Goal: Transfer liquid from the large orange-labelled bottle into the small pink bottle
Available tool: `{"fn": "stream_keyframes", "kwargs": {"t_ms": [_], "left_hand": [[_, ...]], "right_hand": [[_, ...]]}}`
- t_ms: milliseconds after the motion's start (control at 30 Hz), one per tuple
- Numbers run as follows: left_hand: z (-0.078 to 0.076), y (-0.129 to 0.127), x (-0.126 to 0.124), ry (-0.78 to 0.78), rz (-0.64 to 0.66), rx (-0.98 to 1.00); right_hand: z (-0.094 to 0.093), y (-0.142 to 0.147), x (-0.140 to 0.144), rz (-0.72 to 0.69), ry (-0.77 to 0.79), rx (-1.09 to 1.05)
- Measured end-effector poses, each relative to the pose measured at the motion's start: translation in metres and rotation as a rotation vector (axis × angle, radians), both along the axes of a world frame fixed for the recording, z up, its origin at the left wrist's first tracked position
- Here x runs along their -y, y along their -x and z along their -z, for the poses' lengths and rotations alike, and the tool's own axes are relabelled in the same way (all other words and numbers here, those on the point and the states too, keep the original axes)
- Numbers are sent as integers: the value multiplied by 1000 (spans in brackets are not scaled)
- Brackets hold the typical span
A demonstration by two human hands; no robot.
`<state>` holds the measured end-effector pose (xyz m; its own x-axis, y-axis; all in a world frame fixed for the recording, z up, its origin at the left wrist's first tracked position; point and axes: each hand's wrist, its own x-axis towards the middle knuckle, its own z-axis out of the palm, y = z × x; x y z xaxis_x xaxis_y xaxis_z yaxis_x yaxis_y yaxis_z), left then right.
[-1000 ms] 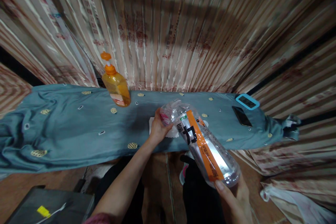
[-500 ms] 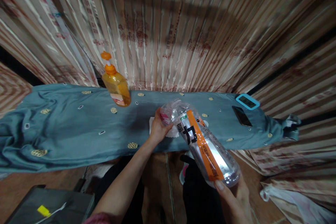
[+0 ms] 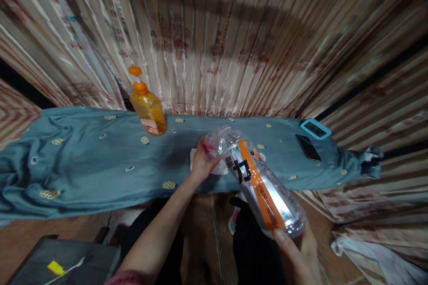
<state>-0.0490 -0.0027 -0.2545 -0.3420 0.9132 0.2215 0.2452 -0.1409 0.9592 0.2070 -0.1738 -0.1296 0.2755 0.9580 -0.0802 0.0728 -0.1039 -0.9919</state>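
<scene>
Nothing visibly shifts since the earlier frame: left hand (image 3: pixel 200 163) grips clear pink-marked plastic container (image 3: pixel 210 146) over teal patterned cloth (image 3: pixel 100 156), right hand (image 3: pixel 300 251) grips near-right end of orange-silver-labelled clear plastic bottle (image 3: pixel 262 182), far-left end at container, probably best kept steady.

So the right hand (image 3: pixel 299 251) had the base end of a big clear plastic bottle with an orange-and-silver label (image 3: pixel 262 187), tipped over so its neck met a small clear plastic vessel with a pink patch (image 3: pixel 210 146) in the left hand (image 3: pixel 201 164), though I couldn't tell if they touched. A flat white sheet (image 3: pixel 220 168) lay below on the shiny teal pineapple-print cloth (image 3: pixel 83 160). An orange pump bottle (image 3: pixel 149 113) stood off to the left, with a black phone (image 3: pixel 308 148) and blue-framed digital clock (image 3: pixel 315 129) way over right.
</scene>
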Motion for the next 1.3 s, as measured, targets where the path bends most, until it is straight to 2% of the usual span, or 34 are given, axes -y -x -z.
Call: {"fn": "stream_keyframes", "kwargs": {"t_ms": [267,533,767,1067,1300], "left_hand": [[0,-1,0,14,-23,-3],[2,-1,-1,-1,-12,2],[3,-1,-1,16,-27,-2],[8,-2,-3,-5,-32,-16],[8,-1,-2,9,-32,-20]], "right_hand": [[3,-2,-2,13,-12,29],[-5,5,0,22,20,-47],[0,-1,1,-3,22,-59],[-8,7,0,15,27,-132],[-5,2,0,2,38,-115]]}}
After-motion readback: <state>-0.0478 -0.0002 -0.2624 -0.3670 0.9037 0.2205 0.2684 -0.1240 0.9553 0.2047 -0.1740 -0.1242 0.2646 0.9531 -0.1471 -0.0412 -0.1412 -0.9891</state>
